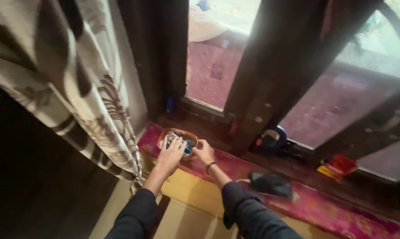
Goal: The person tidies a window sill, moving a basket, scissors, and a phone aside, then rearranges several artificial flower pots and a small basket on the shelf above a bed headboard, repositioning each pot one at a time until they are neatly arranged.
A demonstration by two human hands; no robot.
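Note:
A small brown bowl (177,132) sits on the pink patterned cloth (324,208) by the window sill, with several small items in it, one of them blue. My left hand (170,156) lies over the bowl's near rim with fingers spread on its contents. My right hand (204,152) touches the bowl's right side near the blue item; a dark band circles that wrist. Whether either hand grips anything is hidden.
A patterned curtain (76,84) hangs at the left. Dark wooden window frames (270,75) rise behind the bowl. On the sill lie a dark round object (270,139), a red and yellow packet (339,166) and a black pouch (270,183).

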